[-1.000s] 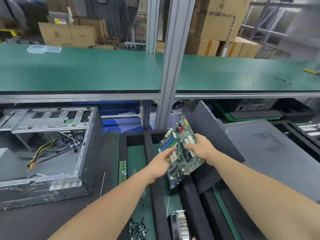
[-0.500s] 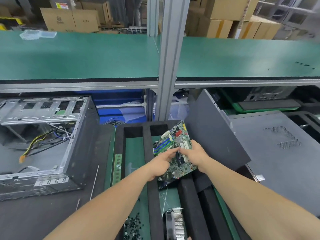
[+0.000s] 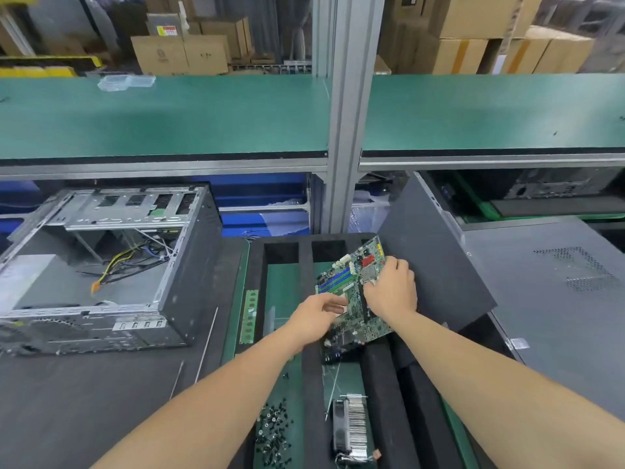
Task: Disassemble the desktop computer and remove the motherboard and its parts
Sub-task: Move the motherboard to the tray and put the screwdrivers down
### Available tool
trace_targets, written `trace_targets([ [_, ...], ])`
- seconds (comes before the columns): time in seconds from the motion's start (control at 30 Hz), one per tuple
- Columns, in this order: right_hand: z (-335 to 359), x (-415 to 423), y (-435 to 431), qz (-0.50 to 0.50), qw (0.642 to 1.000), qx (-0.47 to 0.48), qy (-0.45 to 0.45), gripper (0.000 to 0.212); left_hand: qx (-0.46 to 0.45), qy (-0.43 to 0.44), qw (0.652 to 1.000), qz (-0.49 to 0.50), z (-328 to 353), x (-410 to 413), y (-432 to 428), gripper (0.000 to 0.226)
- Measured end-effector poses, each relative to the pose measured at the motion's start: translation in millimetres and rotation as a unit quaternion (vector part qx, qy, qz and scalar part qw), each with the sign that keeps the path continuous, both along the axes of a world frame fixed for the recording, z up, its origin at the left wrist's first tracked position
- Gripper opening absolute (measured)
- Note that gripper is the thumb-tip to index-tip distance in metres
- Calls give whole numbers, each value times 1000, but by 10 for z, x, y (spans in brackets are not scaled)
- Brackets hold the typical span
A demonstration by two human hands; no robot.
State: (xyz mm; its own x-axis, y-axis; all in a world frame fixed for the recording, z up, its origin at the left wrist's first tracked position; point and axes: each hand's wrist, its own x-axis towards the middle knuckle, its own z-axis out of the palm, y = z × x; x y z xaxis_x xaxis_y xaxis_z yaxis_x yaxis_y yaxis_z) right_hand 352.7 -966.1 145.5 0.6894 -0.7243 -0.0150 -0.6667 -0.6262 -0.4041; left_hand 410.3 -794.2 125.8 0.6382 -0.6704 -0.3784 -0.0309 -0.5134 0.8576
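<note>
The motherboard is held tilted over the black foam tray (the open case sits on the desk to the left). The left hand pinches its near side, and the right hand has its grip curled round the right edge.

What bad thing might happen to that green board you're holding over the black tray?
The motherboard sits tilted between the left hand and right hand, its lower end at the black foam tray; it might slip and bang its parts. Bare fingers rest on the component side, so small pieces could bend.
</note>
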Motion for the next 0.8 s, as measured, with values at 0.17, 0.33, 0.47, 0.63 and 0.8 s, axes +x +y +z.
trace_targets([
  [0.17,153,166,546,115,990,-5,-79,46,14,-40,987,152,150,77,754,46],
  [0.33,180,326,1574,229,969,91,-37,35,48,-76,960,265,186,73,1830,36],
  [0.47,107,279,2426,277,937,213,12,22,109,-75,931,341,131,37,2717,21],
  [0.63,-158,151,3310,241,917,263,176,27,165,-39,934,316,-113,-84,3374,15],
  [0.8,-444,149,3633,129,913,347,172,29,143,-11,955,260,-326,-126,3439,8],
])
